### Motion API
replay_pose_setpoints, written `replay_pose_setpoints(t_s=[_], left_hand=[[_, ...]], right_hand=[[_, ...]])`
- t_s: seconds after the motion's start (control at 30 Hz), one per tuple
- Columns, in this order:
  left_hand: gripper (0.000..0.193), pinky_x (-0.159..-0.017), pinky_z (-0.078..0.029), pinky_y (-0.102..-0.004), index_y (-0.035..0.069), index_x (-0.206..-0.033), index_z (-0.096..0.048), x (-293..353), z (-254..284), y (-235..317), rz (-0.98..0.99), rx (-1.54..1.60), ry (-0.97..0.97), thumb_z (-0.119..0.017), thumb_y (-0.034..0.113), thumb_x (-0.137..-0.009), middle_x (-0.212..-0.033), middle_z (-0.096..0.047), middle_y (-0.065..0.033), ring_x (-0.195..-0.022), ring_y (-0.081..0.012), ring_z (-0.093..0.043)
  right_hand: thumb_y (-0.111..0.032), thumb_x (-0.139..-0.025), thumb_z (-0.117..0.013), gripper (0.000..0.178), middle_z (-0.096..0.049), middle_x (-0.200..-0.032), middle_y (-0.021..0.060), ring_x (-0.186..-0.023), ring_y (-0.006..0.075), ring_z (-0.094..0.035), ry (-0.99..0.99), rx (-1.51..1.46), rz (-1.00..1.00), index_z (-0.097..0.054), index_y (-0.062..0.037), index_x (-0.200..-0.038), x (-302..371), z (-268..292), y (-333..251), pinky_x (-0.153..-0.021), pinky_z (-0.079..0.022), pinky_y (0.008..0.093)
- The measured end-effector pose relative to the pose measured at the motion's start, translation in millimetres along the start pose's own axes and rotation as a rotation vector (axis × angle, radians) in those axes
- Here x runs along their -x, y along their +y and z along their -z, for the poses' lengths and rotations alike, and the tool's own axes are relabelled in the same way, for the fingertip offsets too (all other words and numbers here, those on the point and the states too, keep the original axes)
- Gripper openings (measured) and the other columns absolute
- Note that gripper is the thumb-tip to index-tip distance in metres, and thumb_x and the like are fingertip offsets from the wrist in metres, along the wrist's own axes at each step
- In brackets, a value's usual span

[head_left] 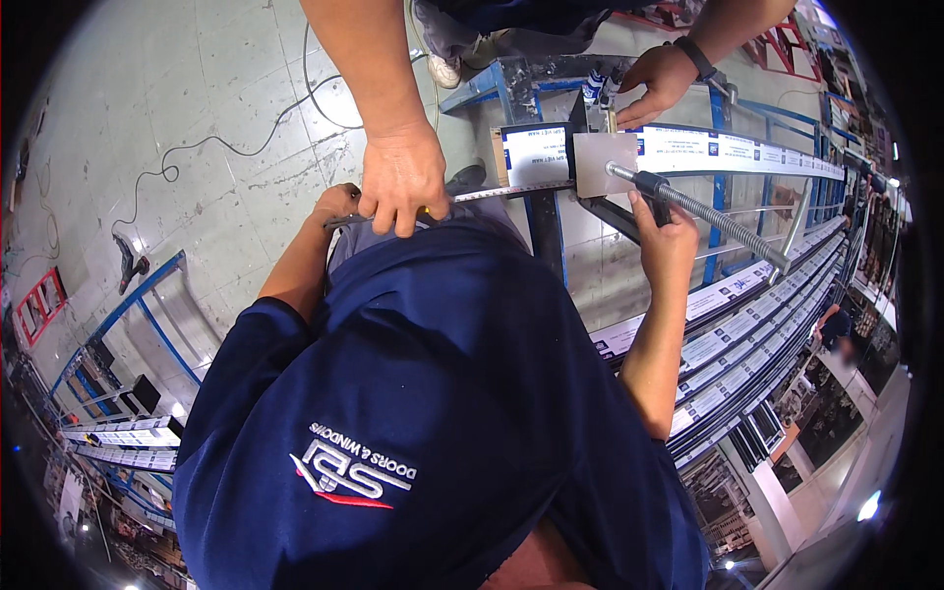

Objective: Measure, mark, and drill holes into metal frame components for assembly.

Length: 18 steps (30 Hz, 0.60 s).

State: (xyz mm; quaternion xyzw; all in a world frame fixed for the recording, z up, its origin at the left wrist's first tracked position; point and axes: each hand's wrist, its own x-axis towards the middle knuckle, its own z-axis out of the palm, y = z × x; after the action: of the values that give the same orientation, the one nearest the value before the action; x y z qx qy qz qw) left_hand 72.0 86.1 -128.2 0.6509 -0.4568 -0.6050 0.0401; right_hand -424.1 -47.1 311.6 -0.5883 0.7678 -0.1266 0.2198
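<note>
My right hand (666, 231) is closed around the dark part of a clamp with a long threaded screw (718, 216). The screw runs from a square grey plate (604, 165) toward the lower right. My left hand (337, 203) is curled at my waist on a dark thing I cannot make out, partly behind a co-worker's hand (405, 182). That hand pinches a tape measure (511, 191) with a bit of yellow at its end; the blade reaches across to the plate. The co-worker's other hand (657, 87), with a dark wristband, rests behind the plate on a film-wrapped profile (728, 149).
Several film-covered profiles (733, 334) lie stacked at my right. A blue metal frame (546, 231) stands beneath the work. A black cable (236, 149) winds over the tiled floor; a power tool (128, 264) and a red frame (41, 307) lie at left.
</note>
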Motion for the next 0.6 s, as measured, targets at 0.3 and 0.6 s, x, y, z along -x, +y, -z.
replay_pose_setpoints(t_s=[0.3, 0.6], left_hand=[[0.052, -0.110, -0.054, -0.0474, 0.007, -0.129, -0.078, 30.7, 19.3, 56.9, 0.117, -0.412, -0.014, -0.060, 0.045, -0.100, -0.132, -0.075, -0.0252, -0.125, -0.0420, -0.070], [0.049, -0.111, -0.054, -0.0464, 0.008, -0.130, -0.079, 23.1, 15.9, 43.8, 0.102, -0.399, -0.004, -0.060, 0.043, -0.100, -0.134, -0.074, -0.0247, -0.126, -0.0409, -0.070]], right_hand=[[-0.027, -0.097, -0.086, 0.035, -0.082, -0.099, 0.0091, -0.088, 0.0152, -0.071, -0.028, -0.014, -0.027, -0.082, -0.0013, -0.120, 2.2, 3.2, -8.6, -0.084, -0.056, 0.0313], [-0.031, -0.095, -0.086, 0.032, -0.082, -0.094, 0.0129, -0.084, 0.0216, -0.076, -0.006, -0.008, -0.007, -0.085, -0.0084, -0.118, 1.0, 1.7, -3.5, -0.082, -0.057, 0.0354]])
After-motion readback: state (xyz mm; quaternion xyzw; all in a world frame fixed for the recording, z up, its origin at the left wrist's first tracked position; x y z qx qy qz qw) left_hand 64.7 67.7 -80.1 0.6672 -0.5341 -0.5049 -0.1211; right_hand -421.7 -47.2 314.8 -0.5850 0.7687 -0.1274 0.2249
